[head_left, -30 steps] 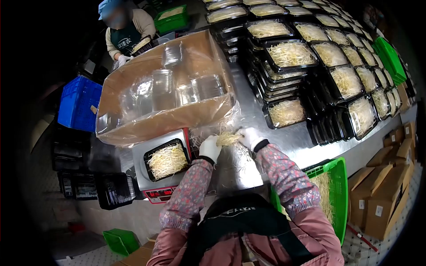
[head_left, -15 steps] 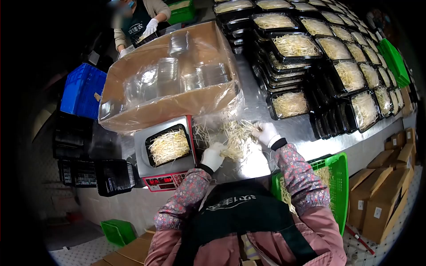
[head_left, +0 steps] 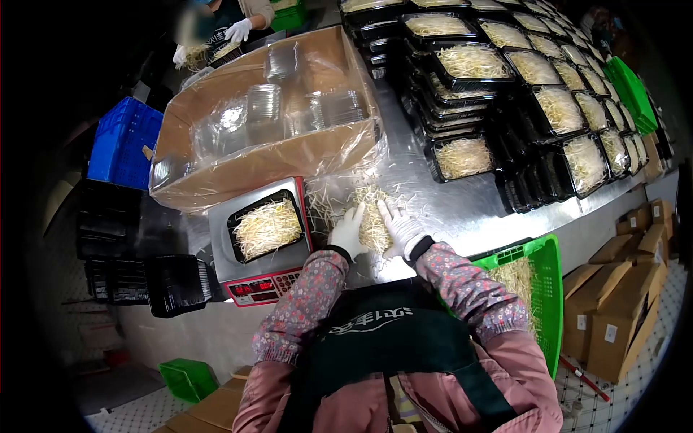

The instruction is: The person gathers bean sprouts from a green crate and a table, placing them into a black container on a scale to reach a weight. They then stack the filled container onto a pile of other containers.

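A bunch of pale bean sprouts (head_left: pixel 373 225) lies on the steel table between my two gloved hands. My left hand (head_left: pixel 349 232) rests against the bunch's left side with its fingers stretched forward. On the other side my right hand (head_left: pixel 404 231) touches the sprouts, fingers extended and partly spread. Left of my hands, a black tray (head_left: pixel 266 225) filled with sprouts sits on a digital scale (head_left: pixel 216 249) with lit red digits. Loose sprouts (head_left: pixel 317 202) are scattered between the scale and the bunch.
Beyond the scale stands a large carton (head_left: pixel 267 159) of clear plastic lids. Stacked filled trays (head_left: pixel 473 63) cover the right side. A green crate (head_left: pixel 552 289) of sprouts stands by my right arm; empty black trays (head_left: pixel 173 285) are at left. A co-worker (head_left: pixel 231 29) handles sprouts opposite.
My right hand has moved left and nearer to me, closer to my left hand. The spread-out sprouts are now gathered into a narrower bunch between them. The co-worker's hand has lifted some sprouts.
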A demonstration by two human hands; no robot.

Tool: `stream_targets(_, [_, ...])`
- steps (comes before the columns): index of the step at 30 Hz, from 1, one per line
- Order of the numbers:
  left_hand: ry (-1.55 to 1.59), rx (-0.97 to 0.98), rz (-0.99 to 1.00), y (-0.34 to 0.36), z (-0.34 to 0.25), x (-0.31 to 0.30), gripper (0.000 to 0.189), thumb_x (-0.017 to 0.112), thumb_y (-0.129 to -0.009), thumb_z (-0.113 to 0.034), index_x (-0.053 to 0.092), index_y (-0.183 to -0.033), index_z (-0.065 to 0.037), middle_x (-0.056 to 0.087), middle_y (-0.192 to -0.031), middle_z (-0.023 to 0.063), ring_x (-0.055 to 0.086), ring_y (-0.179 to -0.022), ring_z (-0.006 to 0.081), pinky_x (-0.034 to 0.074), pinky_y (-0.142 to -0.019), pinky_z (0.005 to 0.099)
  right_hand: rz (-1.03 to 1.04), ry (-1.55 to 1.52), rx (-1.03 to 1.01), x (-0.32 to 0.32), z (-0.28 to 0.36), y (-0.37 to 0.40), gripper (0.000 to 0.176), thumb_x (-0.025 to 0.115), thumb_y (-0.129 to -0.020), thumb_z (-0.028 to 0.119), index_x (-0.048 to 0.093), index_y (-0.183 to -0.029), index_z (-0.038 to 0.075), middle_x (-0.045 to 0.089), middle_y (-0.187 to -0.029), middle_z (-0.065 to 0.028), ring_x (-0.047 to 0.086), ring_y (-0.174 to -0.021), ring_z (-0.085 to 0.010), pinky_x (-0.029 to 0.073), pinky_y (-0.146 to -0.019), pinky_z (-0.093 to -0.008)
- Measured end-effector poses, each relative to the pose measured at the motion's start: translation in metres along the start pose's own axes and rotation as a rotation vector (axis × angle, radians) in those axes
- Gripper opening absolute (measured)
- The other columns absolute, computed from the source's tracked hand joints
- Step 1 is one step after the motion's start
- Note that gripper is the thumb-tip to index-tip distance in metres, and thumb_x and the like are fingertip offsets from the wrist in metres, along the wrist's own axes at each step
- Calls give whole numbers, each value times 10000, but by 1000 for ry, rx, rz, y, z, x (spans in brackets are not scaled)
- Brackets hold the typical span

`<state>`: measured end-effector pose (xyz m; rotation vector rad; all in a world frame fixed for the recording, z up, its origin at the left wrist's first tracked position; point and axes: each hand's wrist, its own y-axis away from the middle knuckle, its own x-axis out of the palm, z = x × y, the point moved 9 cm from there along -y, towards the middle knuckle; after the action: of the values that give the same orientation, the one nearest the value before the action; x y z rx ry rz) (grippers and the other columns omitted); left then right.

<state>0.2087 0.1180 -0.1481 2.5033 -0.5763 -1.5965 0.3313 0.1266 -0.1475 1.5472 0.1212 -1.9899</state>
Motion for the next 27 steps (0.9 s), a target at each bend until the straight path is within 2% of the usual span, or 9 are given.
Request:
stream_targets(2, [-16,-10,25,-20,23,21,833,804,-659,-128,452,-1413,-93,458,-1405,170,561,-1147,365,500,-941,412,20,-35,44,19,-3,-12,910,781,-721,261,313,-1462,18,514,-1344,-235,537,-1209,-363,492,-950,-426])
stream_targets(3, [17,30,-119,-22,31,20,366,712,-748,-127,678,-1109,-74,625,-1145,168,621,-1019,357,514,-873,422,-31,-69,19,30,-12,-18,812,738,-763,295,374,-1450,62,579,-1201,-236,581,-1103,-372,505,-905,-434])
stream_targets(7, [-51,-40,-157,-5,58,29,127,583,-824,-121,709,-813,-106,666,-907,154,649,-847,369,523,-747,454,-91,-276,128,-5,-56,-7,445,691,-818,346,669,-1190,103,694,-924,-211,670,-882,-369,528,-798,-443])
stream_targets(10, [80,6,-139,15,47,21,185,561,-821,-60,712,-920,-98,662,-981,148,643,-896,367,521,-789,442,-187,-499,255,-45,-74,6,379,754,-782,337,726,-1039,60,697,-930,-217,680,-877,-358,530,-782,-407])
stream_targets(14, [109,123,-169,26,16,22,325,581,-804,-42,669,-1117,-51,622,-1166,165,619,-1030,363,506,-901,414,-190,-492,188,-29,-40,-10,484,760,-781,347,676,-1139,31,700,-970,-212,677,-907,-369,530,-812,-403])
stream_targets(16, [57,95,-100,37,7,20,370,596,-801,-53,648,-1166,-24,606,-1225,169,613,-1067,358,503,-931,405,-22,-254,107,0,-25,-21,838,763,-754,390,415,-1432,41,439,-1434,-242,502,-1250,-383,420,-1053,-414])
stream_targets(19, [253,126,-118,80,-7,-12,378,602,-808,-70,647,-1182,-34,610,-1218,168,616,-1062,362,510,-914,410,-24,-61,148,-20,0,-7,1177,846,-645,431,184,-1520,6,262,-1548,-230,393,-1336,-407,368,-1098,-457])
stream_targets(23, [433,227,-10,114,5,13,323,690,-858,-196,675,-1138,-36,633,-1152,142,674,-925,223,536,-820,318,3,22,107,9,10,-23,1135,828,-661,425,209,-1510,-3,455,-1394,-242,459,-1262,-401,416,-1046,-446])
stream_targets(27, [496,293,23,144,17,7,363,669,-872,-226,648,-1176,-28,644,-1134,158,659,-991,271,523,-877,347,-154,-72,127,30,-17,-36,461,712,-777,318,645,-1169,86,677,-1051,-195,651,-976,-365,524,-851,-466])
